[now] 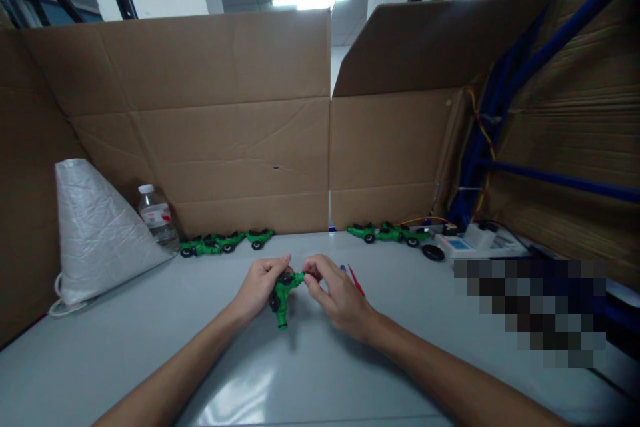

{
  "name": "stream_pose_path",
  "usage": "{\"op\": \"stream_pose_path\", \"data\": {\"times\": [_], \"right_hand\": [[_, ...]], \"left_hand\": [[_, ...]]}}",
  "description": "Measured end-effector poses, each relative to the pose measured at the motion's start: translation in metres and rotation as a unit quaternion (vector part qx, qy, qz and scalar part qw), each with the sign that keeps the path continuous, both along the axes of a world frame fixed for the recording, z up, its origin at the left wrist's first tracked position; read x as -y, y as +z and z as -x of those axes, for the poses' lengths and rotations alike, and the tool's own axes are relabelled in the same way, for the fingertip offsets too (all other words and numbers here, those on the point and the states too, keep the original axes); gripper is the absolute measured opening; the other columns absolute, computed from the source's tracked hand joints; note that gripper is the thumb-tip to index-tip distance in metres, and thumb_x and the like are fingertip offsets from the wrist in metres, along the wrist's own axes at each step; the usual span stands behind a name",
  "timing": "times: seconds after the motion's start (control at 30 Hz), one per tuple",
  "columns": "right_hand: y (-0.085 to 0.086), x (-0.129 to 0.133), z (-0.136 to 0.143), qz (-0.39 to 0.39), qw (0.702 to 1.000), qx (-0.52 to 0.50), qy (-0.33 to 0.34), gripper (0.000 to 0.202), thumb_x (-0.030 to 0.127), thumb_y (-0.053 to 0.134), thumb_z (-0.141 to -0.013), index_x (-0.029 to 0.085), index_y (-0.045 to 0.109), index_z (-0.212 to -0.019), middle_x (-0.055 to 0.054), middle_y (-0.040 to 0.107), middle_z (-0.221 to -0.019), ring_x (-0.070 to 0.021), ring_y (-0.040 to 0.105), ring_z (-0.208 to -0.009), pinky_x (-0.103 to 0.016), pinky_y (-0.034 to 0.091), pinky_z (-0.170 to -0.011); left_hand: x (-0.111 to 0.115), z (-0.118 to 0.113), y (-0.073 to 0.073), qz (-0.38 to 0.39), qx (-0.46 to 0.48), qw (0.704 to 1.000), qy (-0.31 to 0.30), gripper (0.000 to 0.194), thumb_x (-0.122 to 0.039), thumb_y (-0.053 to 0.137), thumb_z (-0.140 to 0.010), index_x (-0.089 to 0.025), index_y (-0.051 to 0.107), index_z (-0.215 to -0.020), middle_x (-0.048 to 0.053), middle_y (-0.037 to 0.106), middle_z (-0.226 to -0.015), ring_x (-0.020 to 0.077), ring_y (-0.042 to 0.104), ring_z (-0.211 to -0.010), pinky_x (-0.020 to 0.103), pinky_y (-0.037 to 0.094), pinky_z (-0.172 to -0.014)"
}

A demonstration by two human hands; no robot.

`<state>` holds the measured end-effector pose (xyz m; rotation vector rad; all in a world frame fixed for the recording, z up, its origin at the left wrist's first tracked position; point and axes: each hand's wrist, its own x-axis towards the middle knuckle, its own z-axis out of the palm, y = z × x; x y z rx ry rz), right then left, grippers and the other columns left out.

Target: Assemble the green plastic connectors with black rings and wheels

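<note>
A green toy car (283, 293) with black wheels is held up over the middle of the white table, one narrow end pointing down. My left hand (261, 285) grips its upper left side, with the thumb raised along the top. At the toy's right tip, the thumb and fingers of my right hand (334, 290) are pinched together. Whether a small separate part is between those fingertips, I cannot tell. Just behind my right hand, a red pen-like tool (356, 279) lies on the table, partly hidden.
Several green toy cars (227, 242) stand along the cardboard wall (240, 153) at back left, and more toy cars (387, 233) at back right. A silver bag (100, 240) and water bottle (157, 217) are left. A black ring (433, 252) lies near a power strip (480, 242).
</note>
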<state>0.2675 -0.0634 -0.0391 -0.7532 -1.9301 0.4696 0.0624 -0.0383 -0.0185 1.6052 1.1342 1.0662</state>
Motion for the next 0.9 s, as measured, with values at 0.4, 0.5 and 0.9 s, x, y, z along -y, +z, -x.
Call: {"op": "stream_pose_path", "data": {"times": [0.4,0.5,0.9], "right_hand": [[-0.004,-0.006,-0.003,-0.056,0.995,0.077,0.001,0.019,0.016,0.054,-0.103,0.023,0.055,-0.120,-0.007,0.066,-0.108,-0.0219,0.065,-0.101,-0.036,0.053,-0.092],[-0.005,-0.006,-0.003,-0.096,0.989,0.109,-0.017,0.016,0.016,0.055,-0.102,0.023,0.057,-0.117,-0.008,0.068,-0.106,-0.0232,0.066,-0.100,-0.037,0.054,-0.090],[0.002,0.000,0.007,-0.231,0.885,0.377,-0.143,0.016,0.005,0.053,-0.102,0.018,0.060,-0.102,-0.008,0.068,-0.094,-0.0269,0.065,-0.087,-0.039,0.054,-0.076]], "left_hand": [[-0.003,0.005,0.003,-0.086,-0.020,0.987,0.133,0.066,-0.070,0.063,-0.089,-0.014,0.072,-0.055,0.005,0.060,-0.051,0.0144,0.046,-0.050,0.026,0.033,-0.051],[0.001,0.003,0.007,-0.104,-0.037,0.985,0.133,0.065,-0.067,0.062,-0.090,-0.013,0.075,-0.055,0.005,0.061,-0.051,0.0151,0.047,-0.051,0.027,0.035,-0.053],[-0.002,0.002,-0.003,-0.088,-0.068,0.986,0.125,0.064,-0.066,0.058,-0.093,-0.017,0.056,-0.052,0.003,0.055,-0.051,0.0140,0.040,-0.050,0.027,0.027,-0.051]]}}
